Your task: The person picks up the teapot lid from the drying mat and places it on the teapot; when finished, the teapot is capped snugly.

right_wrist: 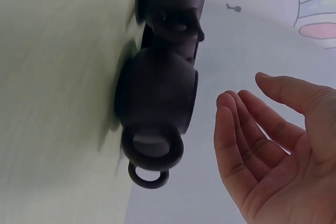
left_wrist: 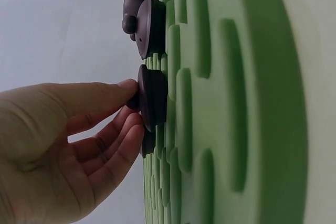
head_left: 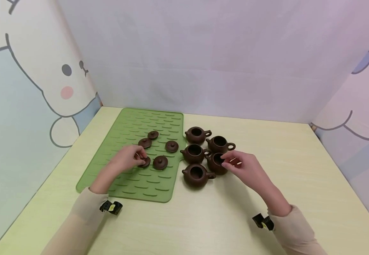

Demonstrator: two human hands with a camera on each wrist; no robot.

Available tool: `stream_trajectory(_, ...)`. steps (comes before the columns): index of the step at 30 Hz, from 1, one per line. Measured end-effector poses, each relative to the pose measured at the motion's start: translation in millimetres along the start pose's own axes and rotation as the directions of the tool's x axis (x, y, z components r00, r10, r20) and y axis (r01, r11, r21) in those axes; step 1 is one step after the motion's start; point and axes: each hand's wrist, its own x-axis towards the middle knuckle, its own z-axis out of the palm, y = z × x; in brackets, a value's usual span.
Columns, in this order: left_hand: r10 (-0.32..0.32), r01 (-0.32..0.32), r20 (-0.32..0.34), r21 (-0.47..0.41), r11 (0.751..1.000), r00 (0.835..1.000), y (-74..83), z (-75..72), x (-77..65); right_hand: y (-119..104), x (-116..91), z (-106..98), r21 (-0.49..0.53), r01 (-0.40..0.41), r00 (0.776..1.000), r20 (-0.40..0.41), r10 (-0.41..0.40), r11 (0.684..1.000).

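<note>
My left hand (head_left: 126,160) pinches the knob of a dark brown teapot lid (left_wrist: 153,98) between thumb and fingers. That lid lies on the green ridged mat (head_left: 125,184), at the left of another lid (head_left: 160,163). Further back on the mat are more lids, one (head_left: 172,146) to the right and two (head_left: 144,142) to the left. Over the lidless teapot (right_wrist: 157,90) at the right of the group hovers my right hand (head_left: 248,169). Its fingers are loosely bent, hold nothing and stay apart from the pot in the right wrist view.
Several lidless brown teapots stand close together on the pale wooden table (head_left: 184,226), just right of the mat; the nearest teapot (head_left: 195,175) is at the front. A white sheet (head_left: 203,71) hangs behind, and cartoon-printed panels (head_left: 28,95) rise at both sides.
</note>
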Motion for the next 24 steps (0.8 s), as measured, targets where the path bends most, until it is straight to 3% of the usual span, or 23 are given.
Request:
stream_trajectory(13,-0.039,0.037,-0.021,-0.062,0.997,0.999,-3.9,3.3,-3.7,-5,0,20,0.023,-0.003,0.991,0.137,0.0,1.0)
stream_trajectory(24,-0.031,0.027,-0.053,-0.074,0.997,0.998,2.8,0.2,-3.8,-3,2,28,-0.009,-0.005,0.987,0.16,0.006,1.0)
